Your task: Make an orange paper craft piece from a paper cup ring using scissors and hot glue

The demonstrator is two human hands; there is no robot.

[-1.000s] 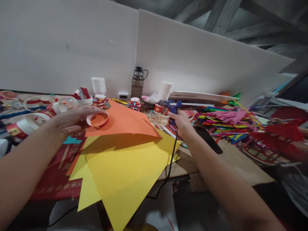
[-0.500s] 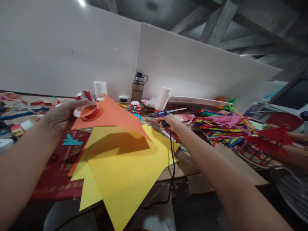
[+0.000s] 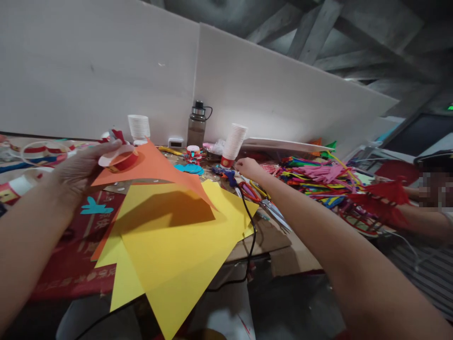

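Observation:
My left hand point(image 3: 83, 163) is closed on a red and white paper ring point(image 3: 123, 163), which looks cut from a paper cup. Behind the ring, an orange paper sheet point(image 3: 159, 167) rises at a slant; whether my fingers also grip it is unclear. Yellow paper sheets point(image 3: 177, 241) lie beneath. My right hand point(image 3: 250, 169) has curled fingers beside a stack of paper cups point(image 3: 234, 141); anything inside them is hidden. Just left of it, a blue glue gun point(image 3: 230, 177) with a black cord rests on the table.
Scissors point(image 3: 276, 212) lie under my right forearm. Colourful pipe cleaners point(image 3: 318, 174) pile up at right, where another person's arm point(image 3: 424, 222) is near a red paper model point(image 3: 384, 198). A water bottle point(image 3: 197, 125) and another cup stack point(image 3: 139, 127) stand by the white partition.
My right hand has let go of the glue gun, which now lies on the table. The scissors have come into plainer view. My left hand still holds the ring, and the view has shifted slightly.

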